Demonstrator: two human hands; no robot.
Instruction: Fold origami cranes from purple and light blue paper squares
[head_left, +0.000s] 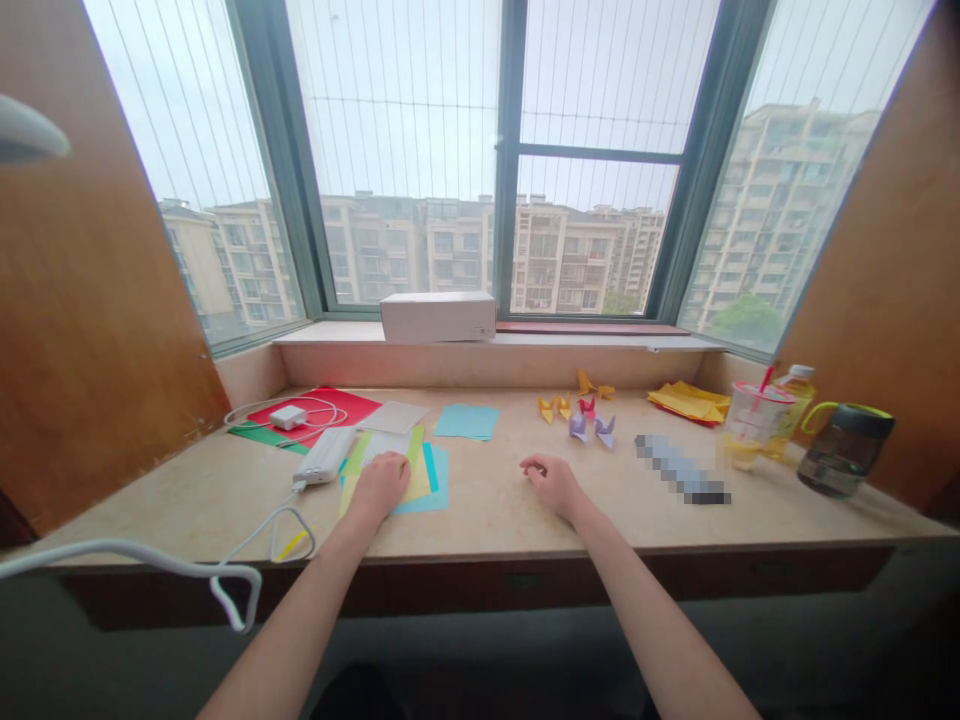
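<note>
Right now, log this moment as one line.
left hand: on paper sheets | right hand: loosely curled, no held object visible | folded paper figures: beyond right hand

A white box [439, 320] sits on the sill [337, 333] before the window [511, 100], apartment buildings [390, 245] outside. Leftward lie a white charger [288, 417] and a white rectangular device [327, 457]; rightward stand a clear cup [756, 420] with a red straw [766, 379], a bottle [798, 384] and a dark tumbler [844, 452].

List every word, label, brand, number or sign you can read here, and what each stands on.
No text is legible.
White box: small dark marking at the front's lower right, too small to read.
Plastic cup: any print is too blurred to read.
Long object on the desk: pixelated, so nothing can be read.
</note>
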